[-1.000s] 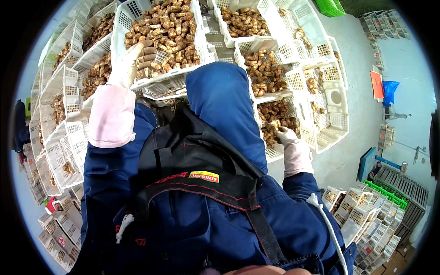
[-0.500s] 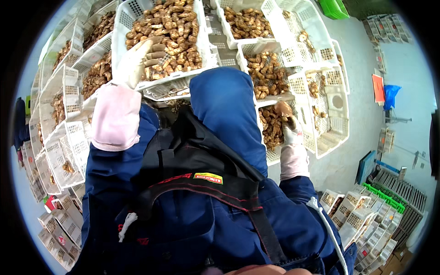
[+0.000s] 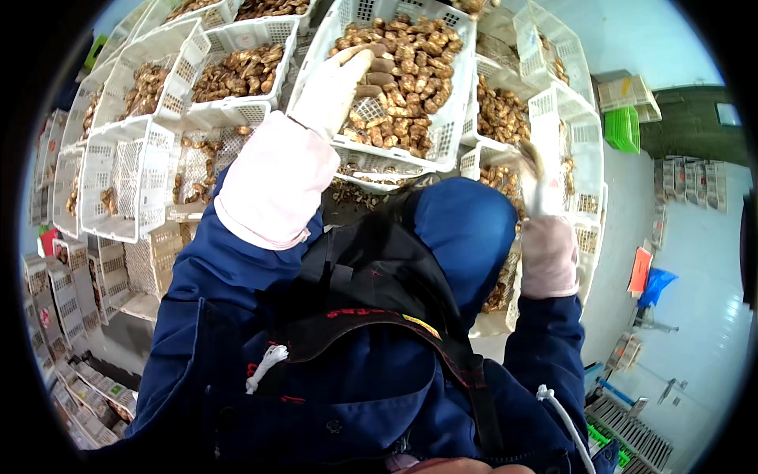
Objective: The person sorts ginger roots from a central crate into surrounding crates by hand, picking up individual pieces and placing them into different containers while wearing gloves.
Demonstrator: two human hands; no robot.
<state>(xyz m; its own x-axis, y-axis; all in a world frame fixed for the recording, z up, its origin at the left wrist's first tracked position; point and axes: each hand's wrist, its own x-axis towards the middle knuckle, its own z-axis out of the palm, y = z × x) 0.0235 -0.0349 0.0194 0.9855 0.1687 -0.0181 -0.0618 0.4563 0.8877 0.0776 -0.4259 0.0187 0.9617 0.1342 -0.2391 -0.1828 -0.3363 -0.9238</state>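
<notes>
A large white plastic crate (image 3: 460, 110) tilts in front of me, heaped with brown, knobbly mushrooms (image 3: 414, 67). Over its left side lies my left hand (image 3: 335, 88) in a pale glove with darkened fingers. Those fingers are stretched apart and rest on or just above the mushrooms. My right hand (image 3: 536, 175), also gloved, is above a smaller white crate (image 3: 470, 163) of mushrooms to the right. Motion smears its fingers, so I cannot make out whether anything is in them.
More white crates (image 3: 142, 178) of mushrooms stand close on the left, with others (image 3: 586, 146) along the right. Bright green crates (image 3: 622, 129) are farther right. A red sheet (image 3: 640, 270) and a blue bag (image 3: 657, 286) hang by the right wall. My knee (image 3: 466, 229) is between the crates.
The view has swung left, so the crates appear farther right. My right hand held a round brown mushroom and is now blurred over the crates; my left hand stays at the big crate.
</notes>
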